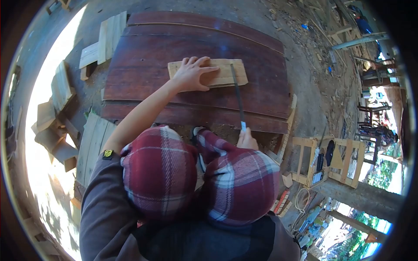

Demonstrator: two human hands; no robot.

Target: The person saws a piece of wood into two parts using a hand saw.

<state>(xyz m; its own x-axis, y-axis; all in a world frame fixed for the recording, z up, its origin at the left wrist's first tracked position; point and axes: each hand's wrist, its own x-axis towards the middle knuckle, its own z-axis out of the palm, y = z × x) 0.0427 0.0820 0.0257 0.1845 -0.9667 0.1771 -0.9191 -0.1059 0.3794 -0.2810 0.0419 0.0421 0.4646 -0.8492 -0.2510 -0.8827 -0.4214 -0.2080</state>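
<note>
A short, thick wooden board (224, 75) lies across the dark red-brown wooden tabletop (143, 74). My left hand (191, 74) rests on the board's left part, fingers spread and thumb pointing right. Near the board's right end, a long, narrow dark blade (238, 98) crosses over it, its tip close to the far edge. The blade runs back toward me to a pale blue-white section by my right hand (247, 140), whose fingers are closed around its near end. The handle is hidden inside that hand.
Wooden planks (112, 37) and cut blocks (54, 126) are on the ground at left. A slatted wooden frame (331, 161) holding dark items stands at right, near a coiled cable (301, 202). My plaid-covered knees (161, 169) are close to the table's near edge.
</note>
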